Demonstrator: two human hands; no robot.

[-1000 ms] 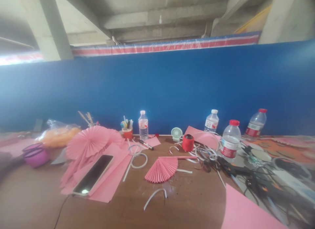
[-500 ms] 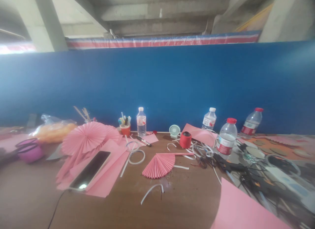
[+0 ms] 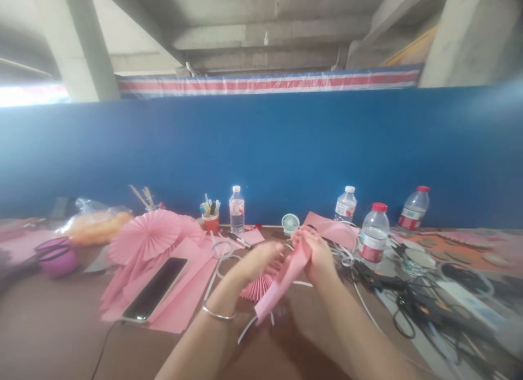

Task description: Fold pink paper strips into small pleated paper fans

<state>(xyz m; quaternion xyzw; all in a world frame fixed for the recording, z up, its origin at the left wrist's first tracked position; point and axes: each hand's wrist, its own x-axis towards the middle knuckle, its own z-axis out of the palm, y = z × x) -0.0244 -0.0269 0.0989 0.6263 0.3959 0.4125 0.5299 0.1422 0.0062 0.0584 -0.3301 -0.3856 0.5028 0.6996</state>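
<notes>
A folded or bent sheet of pink paper [image 3: 281, 289] hangs at a slant in front of me, its upper end gripped by my right hand [image 3: 316, 253]. The right fingers are closed around that end. Just left of the sheet is my left hand [image 3: 265, 260], with loosely curved fingers somewhat apart and nothing visible in them. A silver bangle [image 3: 218, 313] circles the left wrist. Under the left hand lies a pleated pink paper fan [image 3: 256, 289], partly hidden by the hand and the sheet.
Left, a phone [image 3: 156, 290] rests on pink sheets [image 3: 180, 309] beside round pleated fans [image 3: 145, 237]. A pen cup [image 3: 211, 222], a water bottle [image 3: 237, 211] and a small fan [image 3: 290, 223] stand along the back. Right are several bottles [image 3: 373, 233] and tangled cables [image 3: 412, 298].
Both hands have come into view over the table's middle. The pink sheet from the lower right is gone from there, and pink paper is now in my right hand. The camera has tilted slightly up.
</notes>
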